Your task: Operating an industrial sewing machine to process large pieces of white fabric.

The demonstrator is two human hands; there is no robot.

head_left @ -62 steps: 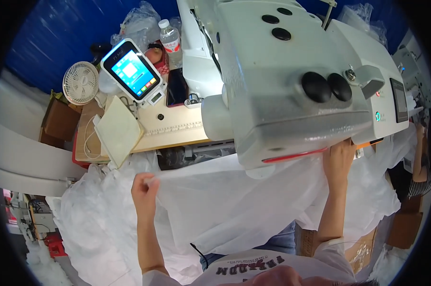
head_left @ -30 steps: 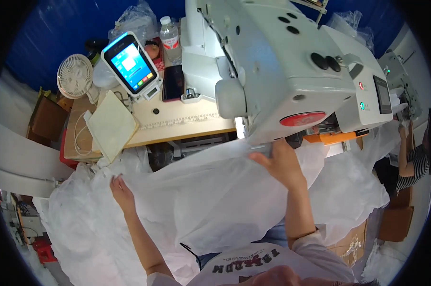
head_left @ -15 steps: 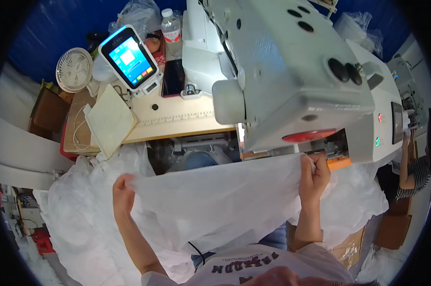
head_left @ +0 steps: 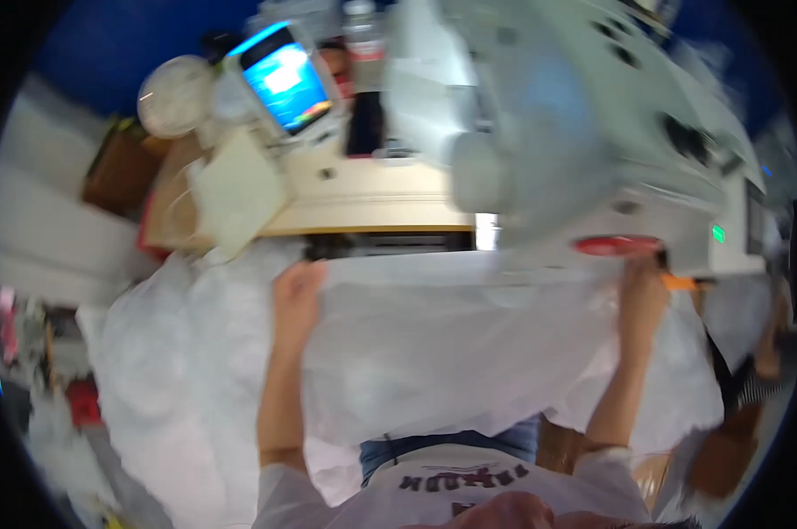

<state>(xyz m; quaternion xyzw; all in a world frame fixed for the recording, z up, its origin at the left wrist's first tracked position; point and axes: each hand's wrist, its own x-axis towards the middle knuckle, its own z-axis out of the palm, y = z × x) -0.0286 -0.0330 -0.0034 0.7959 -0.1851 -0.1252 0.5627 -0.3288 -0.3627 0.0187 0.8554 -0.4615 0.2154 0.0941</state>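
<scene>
A thin white fabric sheet (head_left: pixel 451 353) is stretched between my hands, its upper edge nearly straight and the rest draping toward my lap. My left hand (head_left: pixel 299 286) is closed on the left end of that edge. At the other end, my right hand (head_left: pixel 642 280) grips the sheet just below the red oval on the head of a large grey-white sewing machine (head_left: pixel 574 123). The sheet's edge runs along the front of the table (head_left: pixel 381 198) and under the machine head. Motion blurs the view, and the right fingertips are partly hidden.
Piles of white fabric (head_left: pixel 178 353) lie to my left. On the table are a lit touchscreen (head_left: pixel 284 79), a dark phone (head_left: pixel 365 123), a bottle (head_left: pixel 363 35), a pale flat pad (head_left: pixel 240 189) and a fan (head_left: pixel 176 95). Another person's arm (head_left: pixel 768 344) shows far right.
Both hands, still holding the fabric, have moved up toward the table and machine. The left hand's hold looks firmer on the corner. The whole view has shifted and blurred.
</scene>
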